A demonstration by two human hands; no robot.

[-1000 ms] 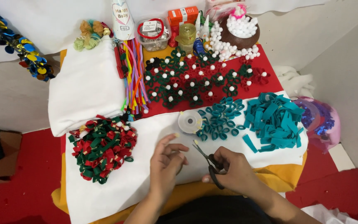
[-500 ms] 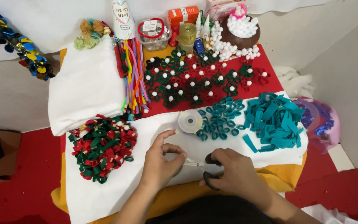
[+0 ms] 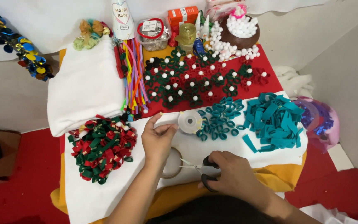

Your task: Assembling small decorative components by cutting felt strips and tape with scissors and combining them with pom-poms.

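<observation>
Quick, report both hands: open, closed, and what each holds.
Left hand: fingers pinched closed near the clear tape roll; what they pinch is too small to tell.
Right hand: closed on the black-handled scissors.
</observation>
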